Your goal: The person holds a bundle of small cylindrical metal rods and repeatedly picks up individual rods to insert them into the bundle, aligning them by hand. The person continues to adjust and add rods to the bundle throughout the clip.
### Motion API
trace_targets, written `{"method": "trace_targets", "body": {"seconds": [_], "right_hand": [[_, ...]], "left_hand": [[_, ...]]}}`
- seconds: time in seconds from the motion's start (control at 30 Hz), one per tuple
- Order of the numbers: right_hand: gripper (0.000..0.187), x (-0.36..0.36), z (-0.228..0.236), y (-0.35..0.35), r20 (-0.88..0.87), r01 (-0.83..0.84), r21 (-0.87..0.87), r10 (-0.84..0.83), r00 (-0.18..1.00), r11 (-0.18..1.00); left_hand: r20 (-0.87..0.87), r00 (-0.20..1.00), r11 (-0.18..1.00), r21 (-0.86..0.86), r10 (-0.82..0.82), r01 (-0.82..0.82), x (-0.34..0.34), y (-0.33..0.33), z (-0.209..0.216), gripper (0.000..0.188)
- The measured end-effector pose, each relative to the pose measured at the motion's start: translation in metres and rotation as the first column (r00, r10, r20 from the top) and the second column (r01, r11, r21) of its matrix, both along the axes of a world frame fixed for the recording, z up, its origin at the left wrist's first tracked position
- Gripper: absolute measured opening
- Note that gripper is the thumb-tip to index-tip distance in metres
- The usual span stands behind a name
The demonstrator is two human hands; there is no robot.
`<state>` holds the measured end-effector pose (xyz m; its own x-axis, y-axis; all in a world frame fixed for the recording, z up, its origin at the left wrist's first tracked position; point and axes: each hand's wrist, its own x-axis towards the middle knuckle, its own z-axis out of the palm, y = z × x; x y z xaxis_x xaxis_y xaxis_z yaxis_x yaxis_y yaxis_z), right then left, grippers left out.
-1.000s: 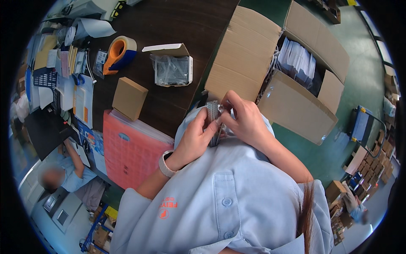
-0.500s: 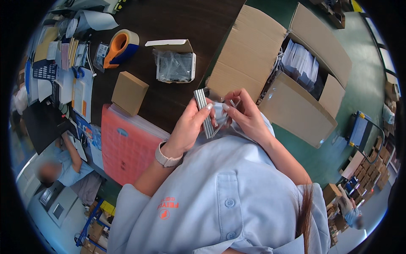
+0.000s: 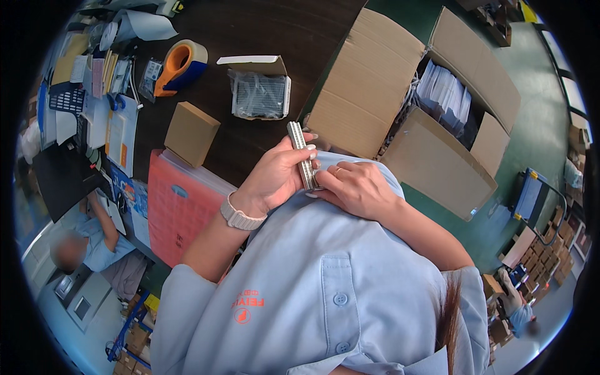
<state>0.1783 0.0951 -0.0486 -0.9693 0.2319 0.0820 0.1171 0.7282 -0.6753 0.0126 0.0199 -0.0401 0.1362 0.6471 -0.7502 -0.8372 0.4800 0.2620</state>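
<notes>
A slim stack of silvery metal strips point(image 3: 302, 156) is in the grip of my left hand point(image 3: 275, 175), its thumb across the front and fingers behind. The stack stands tilted, upper end leaning left. My right hand point(image 3: 359, 187) is closed at the lower end of the stack, thumb and fingertips pressed against it; whether it also holds a loose strip is hidden. Beyond the hands, on the dark table, a small open white box point(image 3: 285, 100) contains a grey ribbed block under clear plastic wrap point(image 3: 250, 94).
An open carton point(image 3: 437, 147) full of white paper packets stands to the right. On the left are a small brown box point(image 3: 192, 134), a red plastic folder point(image 3: 178, 206), an orange tape dispenser point(image 3: 177, 69) and piled papers. A co-worker point(image 3: 103, 234) sits at far left.
My right hand has come down from beside the stack to its lower end, fingers now curled against it. The clear film and loose strip near its fingers no longer show.
</notes>
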Motion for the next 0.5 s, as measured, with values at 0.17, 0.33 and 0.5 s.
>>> {"method": "trace_targets", "body": {"seconds": [0.17, 0.33, 0.5], "right_hand": [[0.008, -0.004, 0.000, 0.006, -0.063, -0.167, 0.039, 0.169, 0.984, 0.985], [0.009, -0.003, -0.003, 0.013, -0.073, -0.308, -0.174, 0.300, 0.951, 0.935], [0.011, 0.011, 0.004, 0.014, 0.167, -0.043, -0.621, 0.185, 0.968, 0.782]], "left_hand": [[-0.008, 0.999, 0.998, -0.017, -0.054, 0.054, 0.001, -0.005, -0.005, 0.030], [0.028, 0.986, 0.986, 0.025, -0.167, 0.166, 0.000, -0.005, -0.003, 0.033], [0.018, 1.000, 0.989, 0.148, 0.004, -0.007, -0.017, 0.002, -0.001, 0.034]]}}
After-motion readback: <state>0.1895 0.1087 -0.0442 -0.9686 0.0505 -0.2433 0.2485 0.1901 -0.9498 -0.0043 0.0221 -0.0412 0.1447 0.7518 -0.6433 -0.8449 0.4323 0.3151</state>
